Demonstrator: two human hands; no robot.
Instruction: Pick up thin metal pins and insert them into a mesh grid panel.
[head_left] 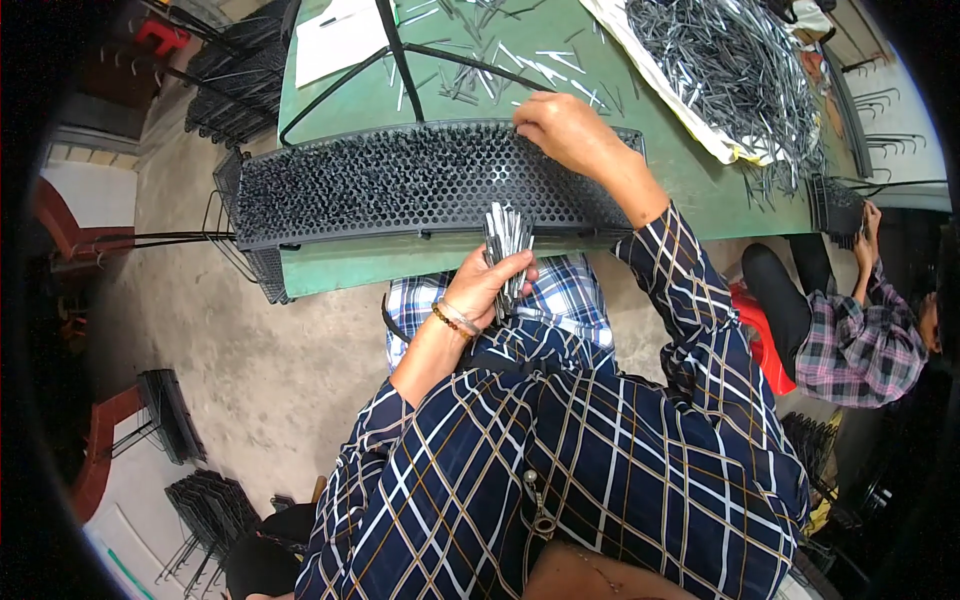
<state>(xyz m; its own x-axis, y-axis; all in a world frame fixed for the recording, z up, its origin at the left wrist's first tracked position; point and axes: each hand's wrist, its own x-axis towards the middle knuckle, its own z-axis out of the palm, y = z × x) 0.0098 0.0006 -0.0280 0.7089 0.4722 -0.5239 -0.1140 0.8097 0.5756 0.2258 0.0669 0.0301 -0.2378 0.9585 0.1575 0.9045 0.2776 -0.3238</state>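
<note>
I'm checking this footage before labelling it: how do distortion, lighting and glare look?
Head view, distortion: the long edges of the perforated tray bow; head view, lighting: the far left rim is black, hiding detail; head view, glare: the bundle of strips in the left hand catches bright glints.

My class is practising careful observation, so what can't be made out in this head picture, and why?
In the head view:
Whether the right hand pinches a strip: its own grip hides it.
Middle of the bundle of thin grey strips: partly covered by the left hand.
Part of the perforated black rack: behind the right hand.
Far side of the strip heap: cut off by the top edge.
</note>
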